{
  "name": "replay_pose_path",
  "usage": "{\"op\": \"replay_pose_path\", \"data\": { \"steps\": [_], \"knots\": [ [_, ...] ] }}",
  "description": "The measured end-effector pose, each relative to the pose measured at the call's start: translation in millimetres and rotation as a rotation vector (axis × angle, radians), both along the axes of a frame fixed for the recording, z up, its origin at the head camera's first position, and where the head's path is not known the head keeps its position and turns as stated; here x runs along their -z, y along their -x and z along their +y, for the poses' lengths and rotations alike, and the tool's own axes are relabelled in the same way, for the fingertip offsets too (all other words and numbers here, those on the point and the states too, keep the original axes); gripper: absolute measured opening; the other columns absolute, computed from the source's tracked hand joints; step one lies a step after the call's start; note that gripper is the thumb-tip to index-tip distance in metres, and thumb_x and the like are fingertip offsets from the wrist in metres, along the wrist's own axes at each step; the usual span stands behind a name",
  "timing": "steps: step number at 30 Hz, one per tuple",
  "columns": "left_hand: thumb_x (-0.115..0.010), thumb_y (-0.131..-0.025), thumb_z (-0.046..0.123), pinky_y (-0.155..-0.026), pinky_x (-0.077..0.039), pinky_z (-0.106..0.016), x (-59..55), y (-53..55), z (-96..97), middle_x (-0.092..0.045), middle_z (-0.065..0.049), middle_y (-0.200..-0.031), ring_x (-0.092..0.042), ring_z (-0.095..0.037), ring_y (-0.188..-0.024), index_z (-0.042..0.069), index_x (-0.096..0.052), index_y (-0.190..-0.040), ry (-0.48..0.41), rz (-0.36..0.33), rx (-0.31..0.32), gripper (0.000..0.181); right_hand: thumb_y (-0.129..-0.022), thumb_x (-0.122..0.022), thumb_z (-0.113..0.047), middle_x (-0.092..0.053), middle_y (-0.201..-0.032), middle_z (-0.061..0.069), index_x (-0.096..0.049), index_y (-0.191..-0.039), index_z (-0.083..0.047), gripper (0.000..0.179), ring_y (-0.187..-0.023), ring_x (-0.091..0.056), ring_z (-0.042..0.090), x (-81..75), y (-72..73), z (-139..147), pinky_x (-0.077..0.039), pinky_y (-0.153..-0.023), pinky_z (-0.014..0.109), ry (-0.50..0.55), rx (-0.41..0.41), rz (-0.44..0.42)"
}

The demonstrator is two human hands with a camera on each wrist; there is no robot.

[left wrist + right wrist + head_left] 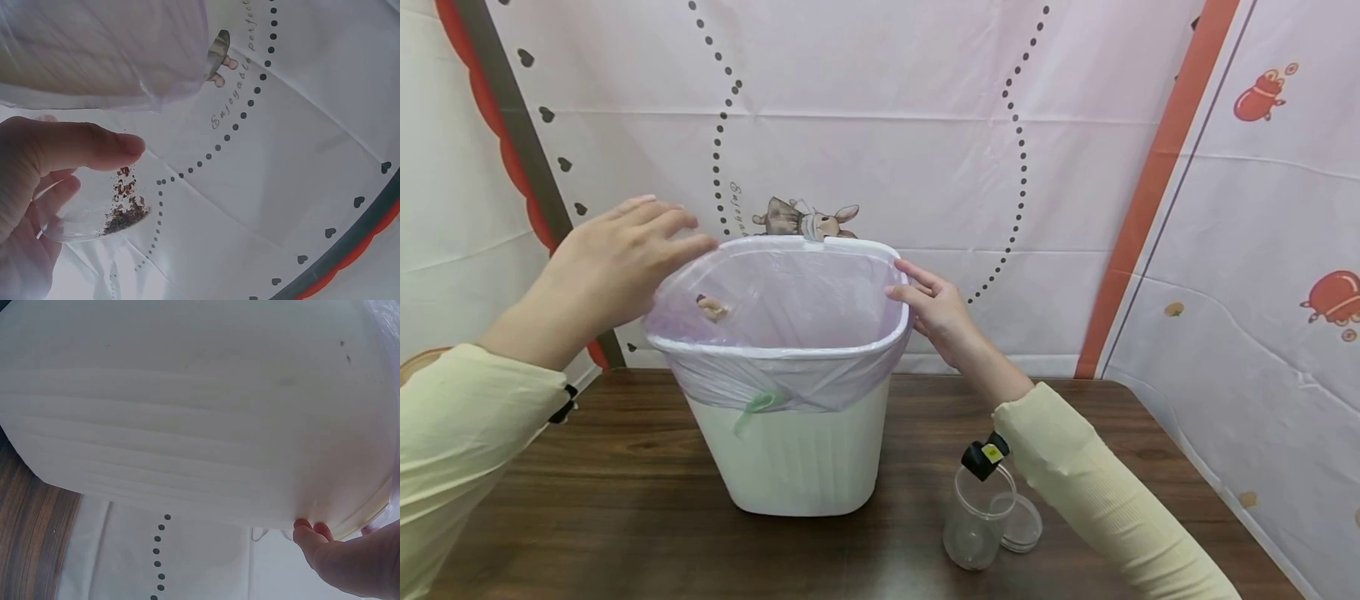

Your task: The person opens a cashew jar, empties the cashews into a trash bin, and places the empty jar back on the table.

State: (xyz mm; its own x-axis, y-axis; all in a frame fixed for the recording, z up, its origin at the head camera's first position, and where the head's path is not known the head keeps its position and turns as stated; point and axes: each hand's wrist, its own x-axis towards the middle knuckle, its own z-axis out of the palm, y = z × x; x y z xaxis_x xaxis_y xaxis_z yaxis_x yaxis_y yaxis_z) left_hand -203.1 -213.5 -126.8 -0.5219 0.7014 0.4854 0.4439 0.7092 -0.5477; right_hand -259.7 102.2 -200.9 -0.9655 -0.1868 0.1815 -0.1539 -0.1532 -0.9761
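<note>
A white trash bin (797, 458) stands on the table, lined with a pale purple plastic bag (820, 292) folded over its rim. My left hand (617, 254) is raised beside the bin's left rim. In the left wrist view it holds a small clear bowl (69, 219) between thumb and fingers, tilted, with dark brown flakes (128, 215) gathered along its side. My right hand (943, 312) grips the right rim, thumb over the inside and fingers round the outside. A small brown scrap (711, 308) shows against the liner.
On the table's right front, under my right forearm, stands a clear plastic jar (970, 533), with a round clear lid (1022, 525) beside it. The dark wooden table (617, 467) ends at a printed cloth backdrop (880, 150). A green tie (760, 404) hangs from the bag's front.
</note>
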Motion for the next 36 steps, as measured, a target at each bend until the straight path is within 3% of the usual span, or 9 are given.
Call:
{"op": "replay_pose_path", "data": {
  "steps": [10, 22, 27, 36],
  "knots": [
    [-0.067, -0.053, -0.021, -0.099, -0.033, -0.047, -1.6, 6.3, 1.5, -0.057, -0.020, -0.104, -0.048, -0.039, -0.104, 0.006, -0.056, -0.104, 0.065, 0.024, 0.040, 0.059, -0.083, -0.057, -0.004, -0.044, -0.134, 0.022, -0.040, -0.137, -0.009, 0.058, -0.120, -0.046, 0.031, 0.3, -1.0, 0.4, -0.038, -0.098, 0.042, -0.006, 0.001, -0.008],
    [-0.067, -0.054, -0.020, -0.099, -0.033, -0.047, -1.1, 7.4, 4.2, -0.057, -0.021, -0.105, -0.048, -0.039, -0.105, 0.005, -0.057, -0.105, 0.054, 0.019, 0.020, 0.058, -0.083, -0.058, -0.005, -0.045, -0.133, 0.020, -0.040, -0.137, -0.010, 0.057, -0.119, -0.047, 0.029, -0.5, -2.3, 0.8, -0.038, -0.098, 0.040, -0.031, 0.002, 0.000],
    [-0.065, -0.056, -0.020, -0.100, -0.031, -0.048, -0.1, 5.5, 2.2, -0.056, -0.021, -0.108, -0.047, -0.040, -0.106, 0.006, -0.057, -0.108, 0.017, -0.005, 0.001, 0.059, -0.083, -0.059, -0.006, -0.045, -0.133, 0.020, -0.040, -0.137, -0.011, 0.057, -0.119, -0.048, 0.028, -1.2, -2.6, 0.2, -0.039, -0.097, 0.039, -0.048, 0.006, -0.001],
    [-0.057, -0.057, -0.016, -0.104, -0.028, -0.047, 0.5, 0.4, -4.8, -0.055, -0.019, -0.110, -0.047, -0.039, -0.106, 0.010, -0.055, -0.115, -0.134, -0.035, -0.048, 0.063, -0.084, -0.059, -0.007, -0.047, -0.131, 0.021, -0.040, -0.137, -0.009, 0.057, -0.120, -0.046, 0.033, -1.8, -0.7, 1.2, -0.039, -0.097, 0.041, -0.044, 0.007, -0.005]
  ]
}}
